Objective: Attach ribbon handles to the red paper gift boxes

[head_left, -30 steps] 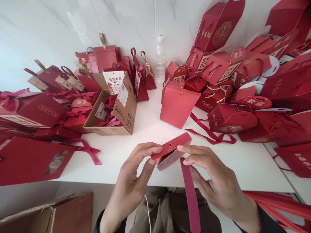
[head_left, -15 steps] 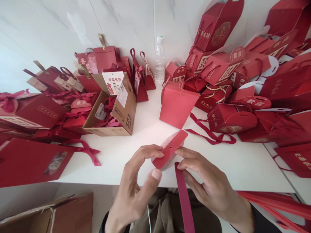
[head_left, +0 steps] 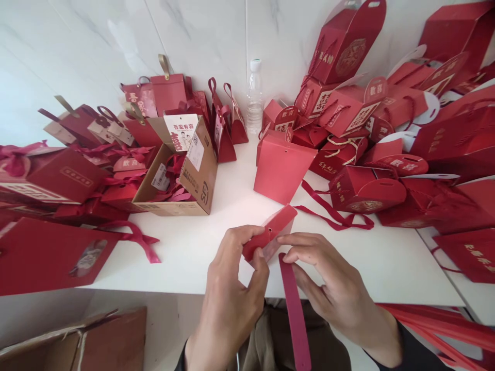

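A small red gift box with a punched hole in its top flap stands near the table's front edge. My left hand pinches the flap between thumb and fingers, left of the hole. My right hand holds a dark red strap near its upper end, between thumb and fingers. The strap hangs down past the table edge over my lap. My right fingertips are close beside the box; I cannot tell whether they touch it.
An open cardboard box with red straps inside stands left of centre. Behind are a larger red box, a plastic bottle and a loose red ribbon. Red gift boxes crowd the right and the left.
My left hand has moved right, and its thumb has closed from apart onto the flap. The right hand still holds the strap, with its upper end shifted slightly upward.
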`<state>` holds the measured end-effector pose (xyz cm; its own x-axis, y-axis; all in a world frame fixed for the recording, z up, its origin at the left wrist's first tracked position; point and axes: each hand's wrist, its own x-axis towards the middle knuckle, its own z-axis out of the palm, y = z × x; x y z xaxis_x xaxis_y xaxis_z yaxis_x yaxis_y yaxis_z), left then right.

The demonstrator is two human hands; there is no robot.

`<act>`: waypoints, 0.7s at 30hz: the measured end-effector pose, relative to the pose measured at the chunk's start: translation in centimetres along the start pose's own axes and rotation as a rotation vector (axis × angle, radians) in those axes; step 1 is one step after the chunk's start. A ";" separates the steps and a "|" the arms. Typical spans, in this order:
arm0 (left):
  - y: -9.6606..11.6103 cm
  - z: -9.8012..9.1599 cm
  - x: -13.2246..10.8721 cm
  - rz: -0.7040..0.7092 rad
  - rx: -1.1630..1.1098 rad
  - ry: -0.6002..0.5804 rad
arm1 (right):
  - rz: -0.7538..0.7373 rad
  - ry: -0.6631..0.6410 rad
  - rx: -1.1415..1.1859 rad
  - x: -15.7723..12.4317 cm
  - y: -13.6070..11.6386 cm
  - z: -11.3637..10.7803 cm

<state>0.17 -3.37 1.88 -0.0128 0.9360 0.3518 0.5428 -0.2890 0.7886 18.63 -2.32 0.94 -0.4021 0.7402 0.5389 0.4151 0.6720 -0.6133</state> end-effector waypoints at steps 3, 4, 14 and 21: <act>0.0 0.4 0.1 0.007 -0.006 0.009 | 0.025 -0.025 0.024 0.0 0.1 0.2; 0.0 0.5 0.1 0.006 -0.011 0.011 | 0.029 -0.030 0.035 0.0 0.1 0.2; -0.4 1.7 0.8 -0.042 -0.048 0.027 | 0.020 0.045 -0.042 -0.3 0.4 -0.1; -0.6 1.8 0.7 -0.017 -0.027 0.040 | 0.052 0.071 -0.068 -0.2 0.5 -0.1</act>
<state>1.35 -2.18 0.80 -0.0554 0.9323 0.3573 0.5198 -0.2786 0.8076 18.98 -2.11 0.62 -0.3210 0.7722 0.5483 0.4894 0.6309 -0.6020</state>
